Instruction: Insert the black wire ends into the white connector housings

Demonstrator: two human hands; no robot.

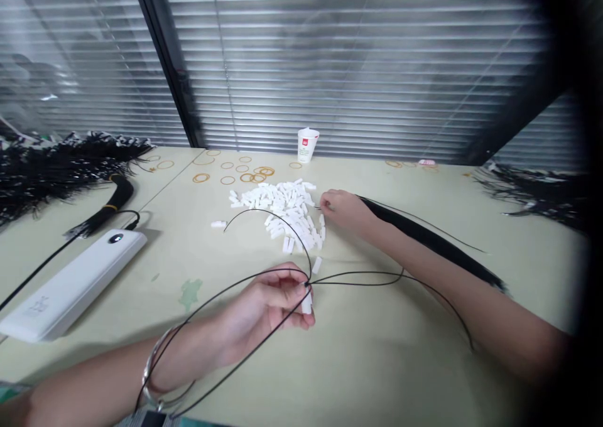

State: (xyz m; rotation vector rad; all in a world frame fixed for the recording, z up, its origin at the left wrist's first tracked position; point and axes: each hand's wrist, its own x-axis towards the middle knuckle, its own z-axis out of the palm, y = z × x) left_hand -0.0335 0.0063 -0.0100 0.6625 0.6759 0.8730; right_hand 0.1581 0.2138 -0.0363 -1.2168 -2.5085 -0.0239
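My left hand [282, 298] is closed, with a small white piece [307, 302] and thin black cords [355, 277] pinched between thumb and fingers. The cords loop out to both sides, and some run down past the bracelet on my left wrist. My right hand [342, 206] is at the right edge of a pile of small white pieces [285, 204], beside the end of a bundle of black cords [428, 238]. Its fingers are curled together, and what they hold, if anything, is too small to make out. One loose white piece [317, 264] lies just above my left hand.
A white power bank [75, 282] with a cable lies at the left. Behind the pile are a paper cup [307, 145] and several rubber bands [258, 174]. Black cord bundles lie at the far left [56, 169] and far right [541, 194].
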